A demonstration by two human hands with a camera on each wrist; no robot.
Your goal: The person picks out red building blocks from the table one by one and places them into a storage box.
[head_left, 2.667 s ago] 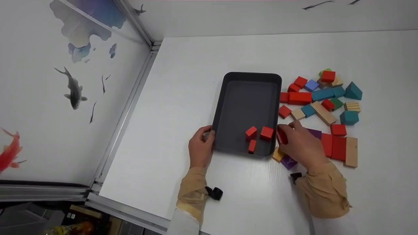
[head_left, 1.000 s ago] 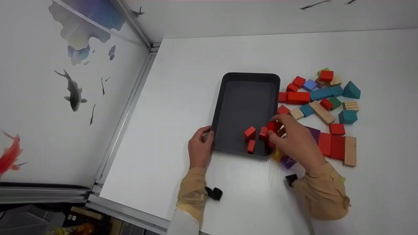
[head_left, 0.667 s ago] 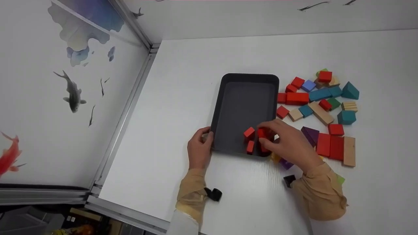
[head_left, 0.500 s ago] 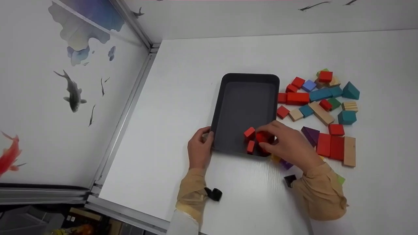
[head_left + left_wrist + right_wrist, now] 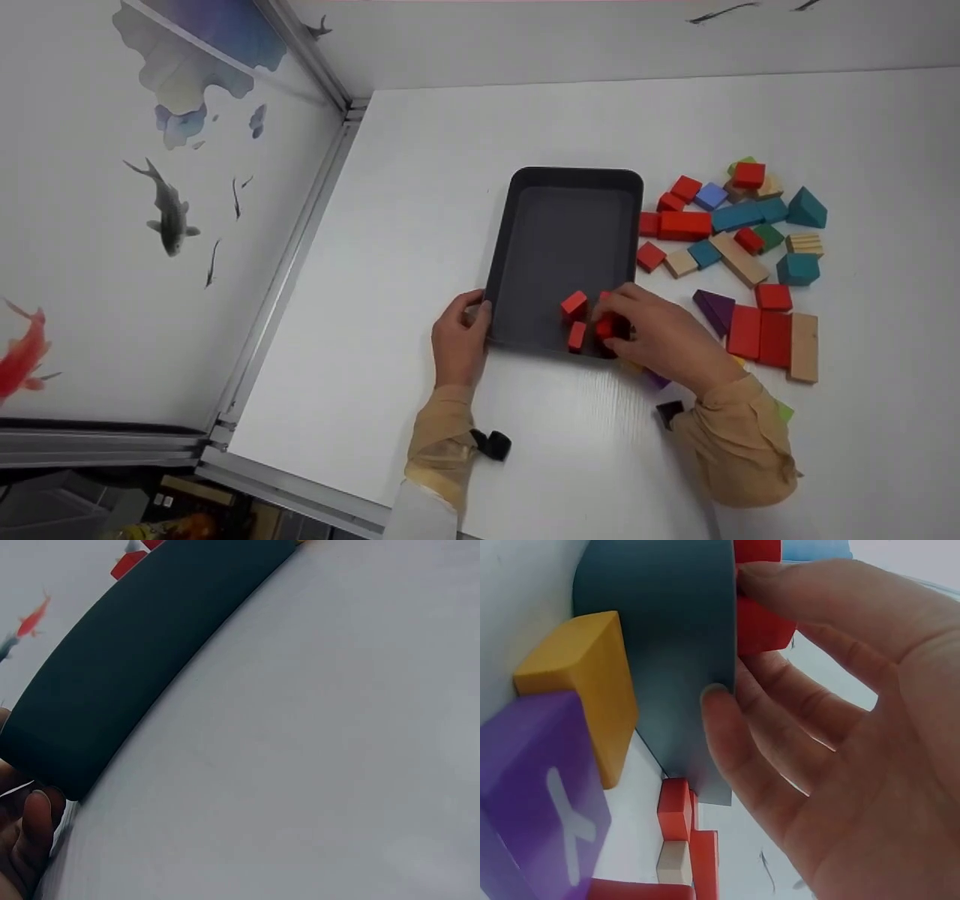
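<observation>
— On the white table (image 5: 465, 187), what do you record at the dark tray (image 5: 559, 247)?

— My left hand (image 5: 457, 341) grips the tray's near left corner, fingers curled against its outer wall; the left wrist view shows one fingertip (image 5: 34, 829) beside the tray wall (image 5: 142, 667). My right hand (image 5: 660, 334) reaches over the tray's near right rim, and its fingers pinch a red block (image 5: 606, 326) just inside that corner. The right wrist view shows the fingertips (image 5: 780, 585) pressed on the red block (image 5: 761, 622), with my thumb (image 5: 735, 742) against the outside of the tray wall (image 5: 660, 637).

— Count of blocks in the tray?

— Two lie free near the held one: a red cube (image 5: 574, 304) and a narrower red piece (image 5: 576, 337) just in front of it. With the pinched block, three at least; a sliver of red shows above my fingers, and I cannot tell whether it is a fourth.

— Outside the tray?

— Right of it, a scatter on the table: about nine red pieces visible, including a long red block (image 5: 686, 224); five teal, including a teal wedge (image 5: 808, 208); about five plain wood, including a wooden plank (image 5: 805, 347); one purple triangle (image 5: 716, 309). Just beside the tray's near right corner, the right wrist view shows one yellow block (image 5: 581, 682) touching one purple block (image 5: 540, 795) marked with a pale X.
</observation>
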